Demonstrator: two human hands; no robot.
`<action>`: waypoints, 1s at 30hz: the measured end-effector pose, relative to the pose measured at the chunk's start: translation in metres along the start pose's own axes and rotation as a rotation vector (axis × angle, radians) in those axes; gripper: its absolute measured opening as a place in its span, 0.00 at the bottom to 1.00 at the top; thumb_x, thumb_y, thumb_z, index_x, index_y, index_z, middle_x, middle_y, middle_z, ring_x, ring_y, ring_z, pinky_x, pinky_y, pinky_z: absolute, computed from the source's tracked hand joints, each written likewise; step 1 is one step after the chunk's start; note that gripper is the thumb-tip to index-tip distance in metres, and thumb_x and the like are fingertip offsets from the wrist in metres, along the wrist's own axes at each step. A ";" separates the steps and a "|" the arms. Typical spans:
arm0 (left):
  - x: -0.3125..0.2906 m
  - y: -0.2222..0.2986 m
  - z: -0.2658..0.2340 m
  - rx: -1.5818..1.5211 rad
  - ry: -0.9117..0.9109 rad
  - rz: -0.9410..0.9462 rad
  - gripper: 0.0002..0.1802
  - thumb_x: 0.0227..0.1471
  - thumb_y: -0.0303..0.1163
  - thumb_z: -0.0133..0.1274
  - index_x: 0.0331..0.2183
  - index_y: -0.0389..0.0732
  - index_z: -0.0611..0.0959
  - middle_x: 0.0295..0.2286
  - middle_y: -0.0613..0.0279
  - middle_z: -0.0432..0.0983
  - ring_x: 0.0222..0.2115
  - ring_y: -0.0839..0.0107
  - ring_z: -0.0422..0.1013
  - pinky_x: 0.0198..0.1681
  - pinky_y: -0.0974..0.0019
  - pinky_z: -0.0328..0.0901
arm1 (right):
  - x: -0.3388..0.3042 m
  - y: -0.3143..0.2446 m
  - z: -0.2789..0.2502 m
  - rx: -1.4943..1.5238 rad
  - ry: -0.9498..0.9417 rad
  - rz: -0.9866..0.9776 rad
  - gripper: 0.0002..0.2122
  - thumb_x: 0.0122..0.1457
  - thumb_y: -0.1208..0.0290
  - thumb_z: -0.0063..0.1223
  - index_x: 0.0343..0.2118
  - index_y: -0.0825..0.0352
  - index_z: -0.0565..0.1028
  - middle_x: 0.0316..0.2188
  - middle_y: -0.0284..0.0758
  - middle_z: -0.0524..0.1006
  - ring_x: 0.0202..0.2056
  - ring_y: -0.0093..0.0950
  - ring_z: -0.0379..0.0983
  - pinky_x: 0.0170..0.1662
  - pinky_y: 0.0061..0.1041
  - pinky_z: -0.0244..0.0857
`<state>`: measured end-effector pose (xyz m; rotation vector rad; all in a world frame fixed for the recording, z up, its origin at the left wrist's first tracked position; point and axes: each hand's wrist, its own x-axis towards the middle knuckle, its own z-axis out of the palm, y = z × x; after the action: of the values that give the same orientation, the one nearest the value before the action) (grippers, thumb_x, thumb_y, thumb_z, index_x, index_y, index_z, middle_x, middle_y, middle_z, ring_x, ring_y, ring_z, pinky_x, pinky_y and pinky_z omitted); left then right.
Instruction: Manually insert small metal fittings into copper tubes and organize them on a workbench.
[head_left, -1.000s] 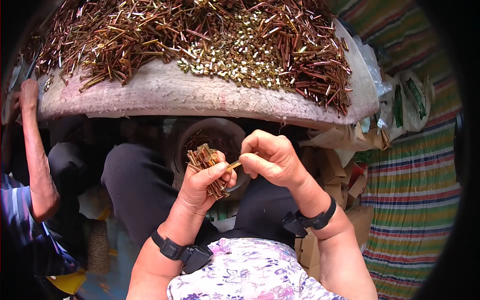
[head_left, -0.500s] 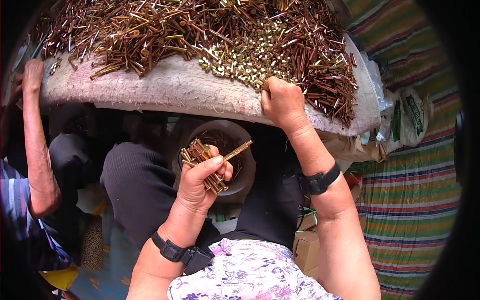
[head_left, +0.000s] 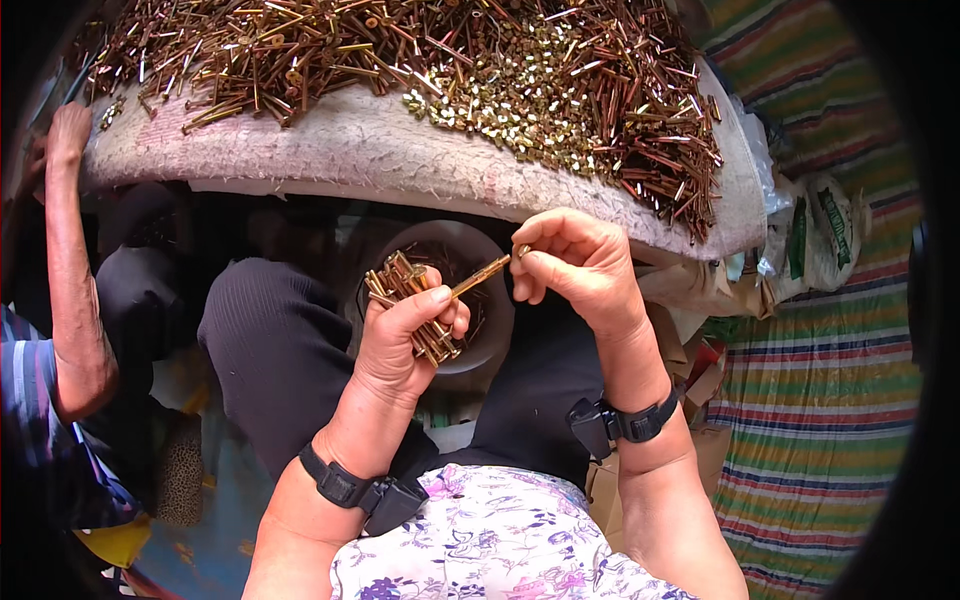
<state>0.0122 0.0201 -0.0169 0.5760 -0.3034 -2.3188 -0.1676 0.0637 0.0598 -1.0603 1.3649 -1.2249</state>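
Left hand [head_left: 405,335] clenched around brass bolt bundle [head_left: 410,300], 1 bolt [head_left: 480,277] angled up-right toward right hand [head_left: 575,265], pinching small nut [head_left: 522,250] at its tip.

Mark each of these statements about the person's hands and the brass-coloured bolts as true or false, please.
1. The left hand holds a bundle of bolts. True.
2. The right hand is resting on the padded table. False: it is raised below the table's edge, pinching a small nut at the tip of one bolt.
3. A bowl sits below the hands, in the lap. True.
4. The table holds only nuts. False: long bolts are piled there too, around a heap of nuts.
5. Another person's arm shows at the left. True.
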 end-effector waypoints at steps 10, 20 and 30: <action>-0.001 0.000 0.005 0.006 0.005 0.015 0.08 0.40 0.25 0.57 0.26 0.38 0.75 0.16 0.64 0.69 0.17 0.72 0.68 0.25 0.70 0.69 | -0.008 0.009 -0.003 -0.068 -0.022 -0.080 0.05 0.54 0.82 0.50 0.35 0.73 0.73 0.24 0.33 0.76 0.24 0.18 0.74 0.25 0.14 0.68; -0.002 0.004 0.006 0.089 0.014 0.046 0.08 0.38 0.24 0.57 0.26 0.38 0.75 0.16 0.65 0.68 0.16 0.73 0.66 0.25 0.70 0.68 | -0.003 0.011 -0.008 -0.835 -0.069 -0.344 0.04 0.55 0.76 0.52 0.26 0.69 0.70 0.13 0.25 0.70 0.15 0.12 0.61 0.19 0.14 0.59; -0.006 0.001 0.012 0.179 0.038 0.010 0.07 0.37 0.24 0.56 0.24 0.40 0.74 0.15 0.66 0.67 0.16 0.74 0.65 0.24 0.70 0.66 | -0.004 0.026 -0.006 -0.706 0.002 -0.289 0.11 0.57 0.70 0.51 0.19 0.68 0.68 0.12 0.33 0.62 0.15 0.15 0.58 0.18 0.22 0.55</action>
<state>0.0109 0.0235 -0.0043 0.7041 -0.4977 -2.2824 -0.1733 0.0720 0.0342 -1.7922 1.7422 -0.9452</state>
